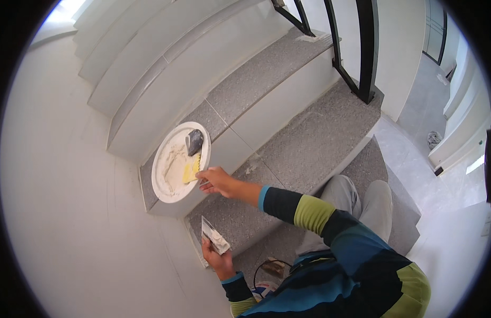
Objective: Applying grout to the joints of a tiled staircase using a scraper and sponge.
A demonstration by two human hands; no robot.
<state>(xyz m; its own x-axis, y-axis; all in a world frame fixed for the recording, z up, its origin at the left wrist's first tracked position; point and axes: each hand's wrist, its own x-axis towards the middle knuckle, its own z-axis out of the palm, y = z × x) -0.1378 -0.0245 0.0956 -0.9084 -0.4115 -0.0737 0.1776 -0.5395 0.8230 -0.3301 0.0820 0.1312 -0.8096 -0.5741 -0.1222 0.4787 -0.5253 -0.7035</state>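
Note:
In my left hand point(219, 263) is a flat metal putty knife point(209, 229), its blade loaded with white paste. It is above the lower step, near the wall. My right hand point(218, 182) reaches to the rim of a round white tray point(156, 186) on the step above. Its fingers close on the edge of a yellow notched spreader point(190, 173), which lies over the pale paste point(174, 159) in the tray. A dark grey lump with a lighter side point(194, 142) sits at the tray's far right; its kind is unclear.
Grey speckled stair treads point(314, 138) with white risers point(288, 100) curve upward to the left. A black metal railing point(366, 58) stands at the far right end. The white wall point(70, 175) bounds the left. A bucket point(264, 289) with a black handle is partly hidden beside my body.

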